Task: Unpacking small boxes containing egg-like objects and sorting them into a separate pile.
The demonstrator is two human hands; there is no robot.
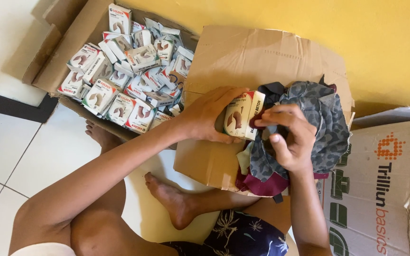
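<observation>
A small white carton [243,115] with red and green trim sits at centre, held in the left hand [206,114]. Many alike fill the open cardboard box [67,47] upper left. A larger brown box [371,189] with orange and green print stands lower right

Open carton [67,52] — piled small boxes [124,71]; printed carton [376,189].

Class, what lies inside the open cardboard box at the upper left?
The open cardboard box holds many small white cartons, heaped at all angles. They cover its bottom, so anything beneath cannot be seen.
</observation>
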